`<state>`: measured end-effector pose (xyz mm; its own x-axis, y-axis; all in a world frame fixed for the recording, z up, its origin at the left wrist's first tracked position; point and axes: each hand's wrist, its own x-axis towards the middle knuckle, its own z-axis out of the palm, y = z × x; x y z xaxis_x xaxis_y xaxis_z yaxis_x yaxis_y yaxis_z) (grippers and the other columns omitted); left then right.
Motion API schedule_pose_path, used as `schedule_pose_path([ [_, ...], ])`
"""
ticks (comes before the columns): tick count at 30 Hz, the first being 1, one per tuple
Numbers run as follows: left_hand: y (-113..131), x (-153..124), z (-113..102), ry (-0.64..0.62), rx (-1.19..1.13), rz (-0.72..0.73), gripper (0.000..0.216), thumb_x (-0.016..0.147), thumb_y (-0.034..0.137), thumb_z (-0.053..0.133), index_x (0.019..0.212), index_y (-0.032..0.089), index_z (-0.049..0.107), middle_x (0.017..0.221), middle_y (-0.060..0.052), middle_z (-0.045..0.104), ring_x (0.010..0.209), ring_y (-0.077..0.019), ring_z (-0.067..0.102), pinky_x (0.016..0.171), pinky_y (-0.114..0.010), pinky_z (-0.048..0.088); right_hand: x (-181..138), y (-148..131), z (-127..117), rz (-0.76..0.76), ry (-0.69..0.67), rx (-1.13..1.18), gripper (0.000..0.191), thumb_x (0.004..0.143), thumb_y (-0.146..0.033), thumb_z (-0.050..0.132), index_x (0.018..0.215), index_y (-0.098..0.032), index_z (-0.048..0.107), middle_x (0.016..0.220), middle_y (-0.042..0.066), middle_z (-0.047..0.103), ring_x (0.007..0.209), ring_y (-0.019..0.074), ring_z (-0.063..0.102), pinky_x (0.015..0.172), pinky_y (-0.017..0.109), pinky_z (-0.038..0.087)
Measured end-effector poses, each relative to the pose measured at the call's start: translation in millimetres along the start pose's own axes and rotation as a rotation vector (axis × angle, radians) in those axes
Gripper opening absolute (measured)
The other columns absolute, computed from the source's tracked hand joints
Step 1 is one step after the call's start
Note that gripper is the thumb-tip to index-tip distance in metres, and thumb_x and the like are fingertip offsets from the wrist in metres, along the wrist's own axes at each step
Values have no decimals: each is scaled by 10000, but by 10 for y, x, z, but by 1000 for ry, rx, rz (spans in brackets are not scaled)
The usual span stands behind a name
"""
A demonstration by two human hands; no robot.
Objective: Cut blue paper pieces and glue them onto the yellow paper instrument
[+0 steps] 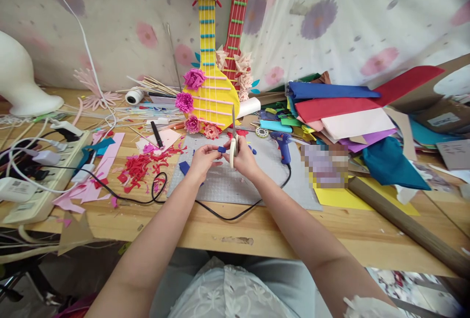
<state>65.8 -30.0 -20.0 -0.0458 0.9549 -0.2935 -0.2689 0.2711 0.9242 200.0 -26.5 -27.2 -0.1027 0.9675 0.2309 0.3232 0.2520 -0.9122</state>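
Note:
Between the fingertips of my left hand (201,162) is a small dark blue piece (222,149), paper or felt. My right hand (244,157) is closed around scissors (232,151) with cream handles, their blades pointing up and away from me. Both hands are close together over a grey cutting mat (235,193). A longer blue strip (184,168) lies on the mat beside my left hand, and small blue bits (253,150) lie beyond my right hand. Just behind the scissors stands a yellow paper lute-like instrument (211,95) with pink flowers.
A blue glue gun (282,146) rests on the mat's right, its black cable looping across the front. Red paper scraps (141,166) and a power strip (51,176) are on the left. Stacked coloured sheets (338,107) and a brown tube (404,225) occupy the right. A red instrument (235,29) leans behind.

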Motion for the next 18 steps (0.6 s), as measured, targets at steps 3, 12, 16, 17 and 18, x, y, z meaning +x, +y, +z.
schedule_pose_path([
  [3,17,15,-17,15,29,-6,168,558,96,644,706,140,579,647,-14,615,585,-121,586,533,-265,514,-4,-26,16,6,3,-50,365,646,-318,665,899,-219,422,875,20,603,750,176,567,708,349,436],
  [12,116,-28,-73,-17,61,-20,155,562,87,639,691,139,571,621,0,606,589,-118,586,544,-259,503,115,68,44,154,-9,337,434,560,-383,733,799,-215,411,795,5,598,702,149,563,659,325,458],
  [16,140,-42,-89,-40,84,-17,180,564,105,662,718,142,576,649,-7,618,625,-128,594,554,-265,508,140,62,47,249,-3,465,501,479,-358,776,783,-208,406,731,-19,592,622,122,543,597,294,443],
  [17,137,-38,-87,-45,74,-16,186,567,125,677,725,143,581,671,-11,623,637,-129,597,558,-265,510,141,59,54,254,19,478,505,472,-359,778,781,-206,409,726,-22,590,616,118,538,590,288,438],
  [18,129,-32,-82,-47,57,-13,193,572,146,692,732,143,584,696,-16,629,647,-127,599,564,-265,512,141,57,64,257,42,489,506,469,-365,777,779,-204,411,724,-22,589,615,117,536,584,283,433],
])
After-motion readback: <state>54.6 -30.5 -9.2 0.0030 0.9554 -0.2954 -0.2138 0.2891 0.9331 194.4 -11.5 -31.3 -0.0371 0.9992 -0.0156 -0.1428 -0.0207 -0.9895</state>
